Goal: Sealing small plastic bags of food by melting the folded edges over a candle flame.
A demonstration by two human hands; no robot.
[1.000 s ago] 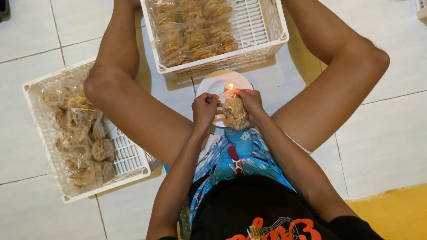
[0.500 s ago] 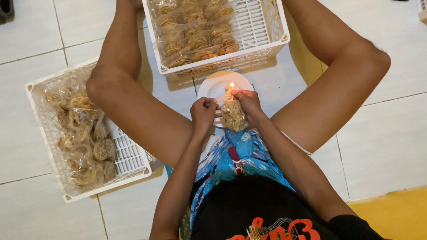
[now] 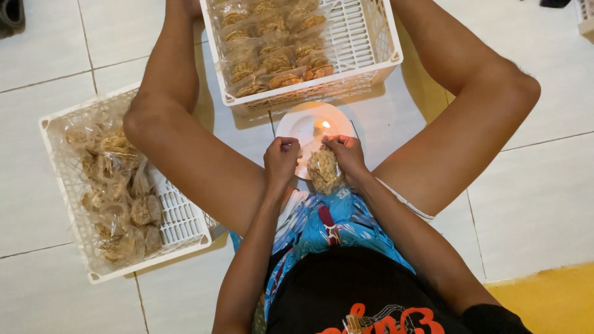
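Both my hands, left hand [image 3: 281,159] and right hand [image 3: 346,154], had fingers clamped on a snack bag [image 3: 323,171] just beside the candle flame [image 3: 323,125] on its white plate [image 3: 297,127].

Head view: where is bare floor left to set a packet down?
Bare white floor tiles lie right of the right knee, and more beyond the left white plastic basket. Crowded between the legs: white round plate, candle flame, both hands.
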